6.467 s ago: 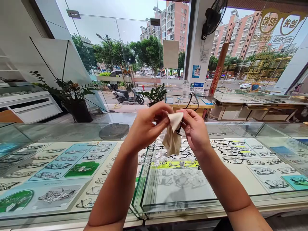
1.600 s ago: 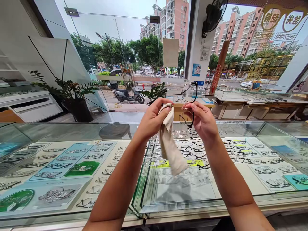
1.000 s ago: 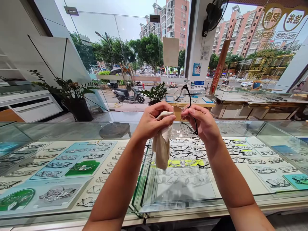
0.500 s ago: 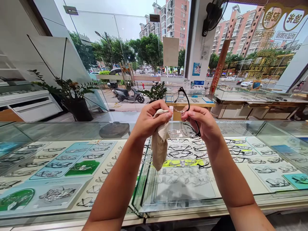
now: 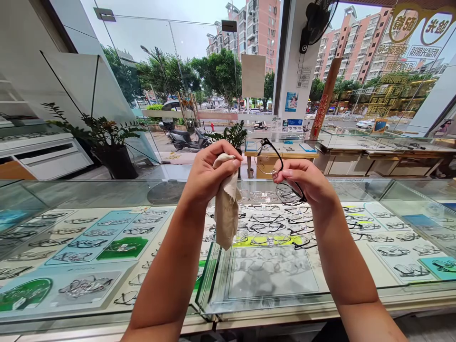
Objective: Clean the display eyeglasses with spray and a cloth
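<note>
A pale beige cleaning cloth [image 5: 227, 209] hangs from my left hand [image 5: 210, 171], pinched between thumb and fingers, its lower end dangling above the glass counter. My right hand [image 5: 302, 178] is closed on a pair of eyeglasses [image 5: 282, 166] with dark temples and clear lenses, gripping it near the bridge. The frame is held on end, one lens above the other, with the upper lens poking up past my fingertips. Cloth and eyeglasses are apart, with a gap between my two hands.
Below my arms stretches a glass display counter [image 5: 270, 304] with rows of eyeglasses [image 5: 265, 218] inside. A dark stool [image 5: 167, 192] shows through the glass. Further off are potted plants [image 5: 112, 152], another display counter [image 5: 384, 147] and a glass storefront facing a street.
My left hand with the cloth has moved left, away from the eyeglasses. My right hand has shifted slightly right and down with the eyeglasses, widening the gap.
</note>
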`<state>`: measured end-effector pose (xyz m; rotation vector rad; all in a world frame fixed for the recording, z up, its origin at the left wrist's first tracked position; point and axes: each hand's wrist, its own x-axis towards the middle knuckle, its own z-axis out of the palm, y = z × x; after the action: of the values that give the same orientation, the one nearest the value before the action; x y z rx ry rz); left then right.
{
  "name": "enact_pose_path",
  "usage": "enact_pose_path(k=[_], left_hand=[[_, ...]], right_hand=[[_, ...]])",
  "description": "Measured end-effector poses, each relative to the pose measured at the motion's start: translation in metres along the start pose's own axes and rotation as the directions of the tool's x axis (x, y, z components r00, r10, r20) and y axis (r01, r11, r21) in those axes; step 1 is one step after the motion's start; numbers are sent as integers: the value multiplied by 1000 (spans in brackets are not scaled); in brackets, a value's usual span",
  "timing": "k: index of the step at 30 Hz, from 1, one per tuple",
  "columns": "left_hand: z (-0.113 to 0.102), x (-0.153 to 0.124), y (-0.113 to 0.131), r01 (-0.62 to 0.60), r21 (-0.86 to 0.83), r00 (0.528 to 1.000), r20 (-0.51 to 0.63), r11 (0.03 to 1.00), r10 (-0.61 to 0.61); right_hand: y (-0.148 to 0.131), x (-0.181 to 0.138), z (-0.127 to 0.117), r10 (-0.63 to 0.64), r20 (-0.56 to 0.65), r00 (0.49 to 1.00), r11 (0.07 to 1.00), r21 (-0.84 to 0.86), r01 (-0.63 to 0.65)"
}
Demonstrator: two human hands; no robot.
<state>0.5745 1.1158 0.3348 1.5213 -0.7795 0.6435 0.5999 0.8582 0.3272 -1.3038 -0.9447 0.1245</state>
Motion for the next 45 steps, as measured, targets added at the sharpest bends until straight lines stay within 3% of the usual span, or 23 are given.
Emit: enact_pose_path(k=[5, 13, 17, 22, 25, 27, 31, 35, 40, 45], left_hand=[[-3, 5, -5, -139, 20, 986, -95, 990, 140], [-7, 1, 0, -27, 22, 999, -17, 999, 28], [-12, -3, 12, 136, 4, 985, 109, 991, -135], [-11, -9, 23, 408, -134, 880, 322, 903, -350], [-9, -9, 23, 453, -134, 850, 363, 881, -382], [-9, -7, 20, 394, -78, 879, 324, 916, -350], [-11, -1, 18, 123, 218, 952, 248, 968, -177], [-13, -1, 23, -28, 362, 946, 312, 932, -93], [-5, -7, 31, -179, 454, 956, 291, 873, 45], [5, -7, 33, -345, 538, 933, 285, 769, 219]], right_hand=[[1, -1, -6, 6, 89, 996, 999, 37, -9], [-4, -7, -11, 51, 184, 982, 999, -7, -51], [-12, -10, -18, 30, 304, 952, 987, -157, 19], [-20, -12, -21, -16, 467, 884, 915, -350, 202], [-20, -12, -20, -38, 499, 866, 893, -372, 254], [-19, -11, -20, -42, 493, 869, 889, -378, 257], [-18, -12, -23, -31, 482, 875, 891, -384, 243], [-20, -13, -27, 11, 495, 869, 899, -385, 208], [-21, -13, -31, 118, 403, 907, 915, -400, 58], [-20, -14, -33, 142, 372, 917, 938, -346, -5]])
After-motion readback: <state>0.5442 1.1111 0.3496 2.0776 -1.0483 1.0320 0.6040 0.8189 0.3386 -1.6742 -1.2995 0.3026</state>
